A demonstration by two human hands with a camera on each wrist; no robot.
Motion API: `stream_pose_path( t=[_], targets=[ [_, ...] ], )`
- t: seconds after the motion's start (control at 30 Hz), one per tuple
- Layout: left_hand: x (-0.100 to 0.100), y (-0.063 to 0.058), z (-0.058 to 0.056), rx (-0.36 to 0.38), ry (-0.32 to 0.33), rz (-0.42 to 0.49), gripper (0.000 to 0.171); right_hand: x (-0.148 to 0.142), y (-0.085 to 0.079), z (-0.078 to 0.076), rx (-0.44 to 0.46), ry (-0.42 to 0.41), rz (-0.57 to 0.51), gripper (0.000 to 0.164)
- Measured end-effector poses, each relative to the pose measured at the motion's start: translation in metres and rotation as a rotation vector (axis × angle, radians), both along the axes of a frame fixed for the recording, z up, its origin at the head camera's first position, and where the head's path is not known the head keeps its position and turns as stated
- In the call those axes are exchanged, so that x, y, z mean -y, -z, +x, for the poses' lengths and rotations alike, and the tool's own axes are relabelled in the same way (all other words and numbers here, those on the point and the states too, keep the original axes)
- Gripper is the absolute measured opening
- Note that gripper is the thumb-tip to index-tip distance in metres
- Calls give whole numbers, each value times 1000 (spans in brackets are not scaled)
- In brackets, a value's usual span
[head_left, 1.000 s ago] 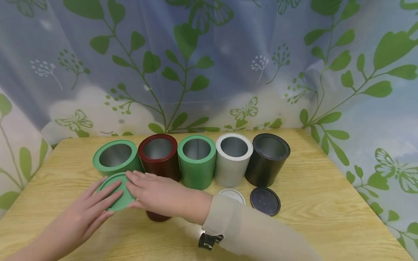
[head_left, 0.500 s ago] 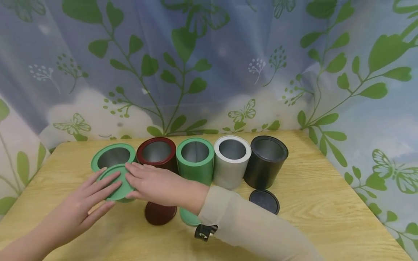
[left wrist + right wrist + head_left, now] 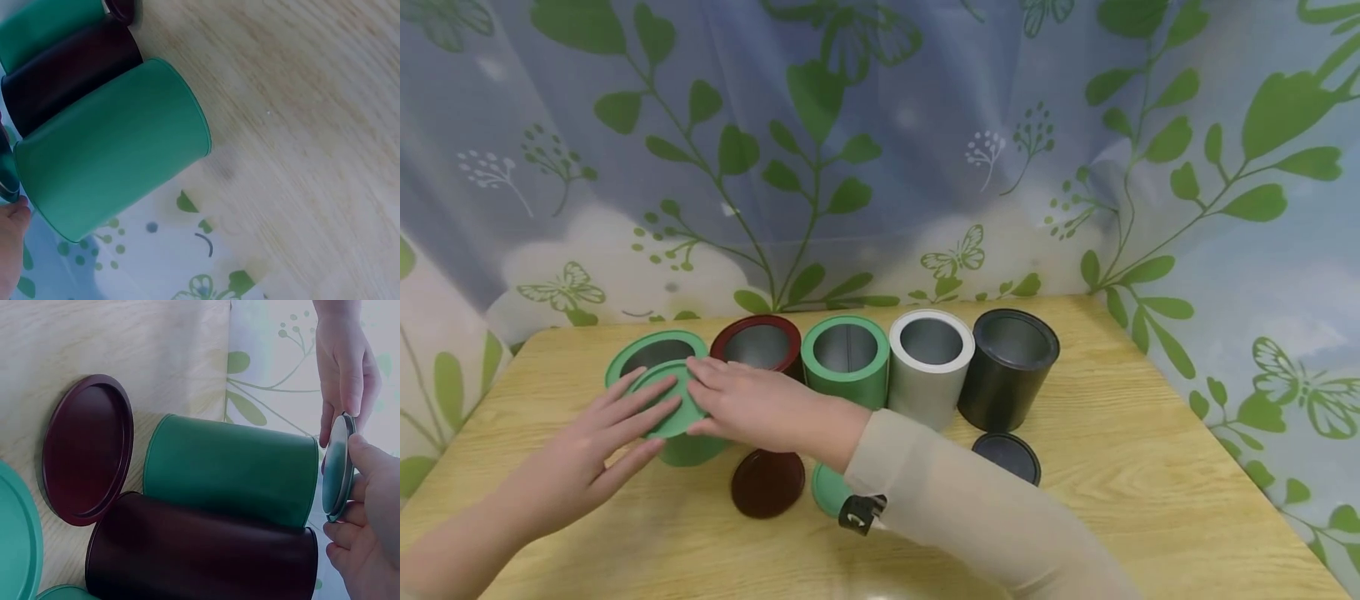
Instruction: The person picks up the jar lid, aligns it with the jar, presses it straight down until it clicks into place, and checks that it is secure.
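Both hands hold a round green lid by its edges, tilted over the open mouth of the leftmost green can. My left hand has its fingers spread across the top of the lid, thumb low by the near edge. On the other side my right hand pinches the rim. Seen from the right wrist, the lid stands just off the can's mouth, between the right thumb and fingers, and the left hand touches its far edge. The can stands upright on the table.
To the right stand open cans: dark red, green, white and black. In front lie a dark red lid, a green lid and a black lid. The right sleeve crosses the table's front.
Both hands have raised the green lid and carried it away from me, so it now overlaps the leftmost can's mouth. The right forearm now covers the white lid.
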State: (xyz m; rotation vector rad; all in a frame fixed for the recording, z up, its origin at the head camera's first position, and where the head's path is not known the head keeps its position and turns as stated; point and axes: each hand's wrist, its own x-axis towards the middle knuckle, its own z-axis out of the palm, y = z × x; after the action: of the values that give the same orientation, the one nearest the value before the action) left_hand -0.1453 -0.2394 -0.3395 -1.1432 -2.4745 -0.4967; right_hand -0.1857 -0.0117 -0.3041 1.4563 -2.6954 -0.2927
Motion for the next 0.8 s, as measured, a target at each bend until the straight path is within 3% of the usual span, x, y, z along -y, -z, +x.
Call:
stream_pose_path(
  t=[0.3,0.5,0.8],
  targets=[
    [3,-2,-7,62,-21,11,57,5,-2,-8,17,10,5,62],
    [5,-5,-13,132,-37,33,52,8,-4,-14,26,10,-4,60],
    [11,-6,-26,109,-8,28,51,15,-6,-25,90,34,-40,61]
  ],
)
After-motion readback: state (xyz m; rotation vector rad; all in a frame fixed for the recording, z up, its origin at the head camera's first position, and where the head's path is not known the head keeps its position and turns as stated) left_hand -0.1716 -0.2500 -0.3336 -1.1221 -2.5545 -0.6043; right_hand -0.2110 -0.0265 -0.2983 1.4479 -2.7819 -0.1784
